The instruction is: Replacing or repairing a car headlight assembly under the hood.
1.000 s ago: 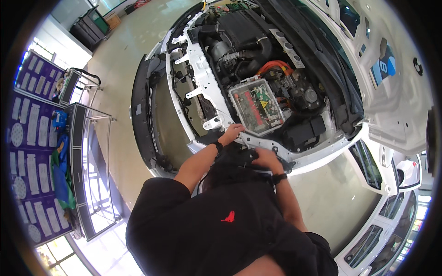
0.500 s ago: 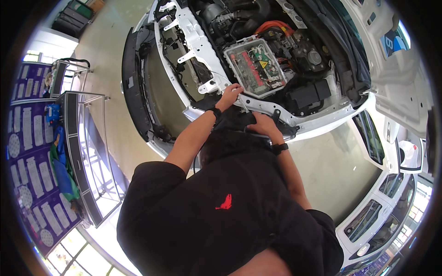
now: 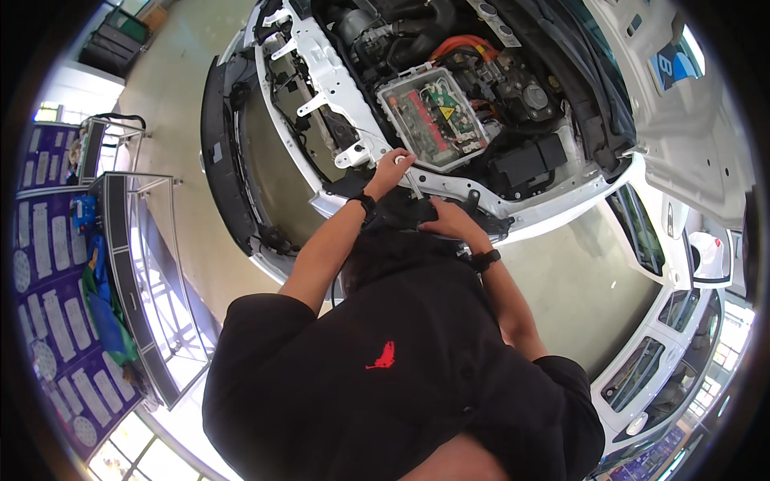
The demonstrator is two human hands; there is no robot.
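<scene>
My left hand [image 3: 390, 174] is closed round the upper end of a silver ratchet wrench [image 3: 414, 187], with its round head at my fingertips. This is at the front corner of a white car's body frame [image 3: 449, 188], beside the engine bay. The wrench's shaft slants down toward my right hand [image 3: 451, 219]. That hand is bent over a black part [image 3: 405, 210] at the car's edge, its fingers curled and their tips partly hidden. Whether it touches the shaft's lower end cannot be made out.
A clear-lidded electrical box [image 3: 433, 120] with red and green parts sits beyond my hands. Orange cables [image 3: 465, 46] and a black box [image 3: 529, 159] lie in the bay. The raised hood [image 3: 698, 144] stands at right, a metal-framed cart [image 3: 132, 272] at left.
The whole view has shifted slightly, moving the car a little left in the picture. My left hand still grips the wrench, and my right hand has edged left toward the black part.
</scene>
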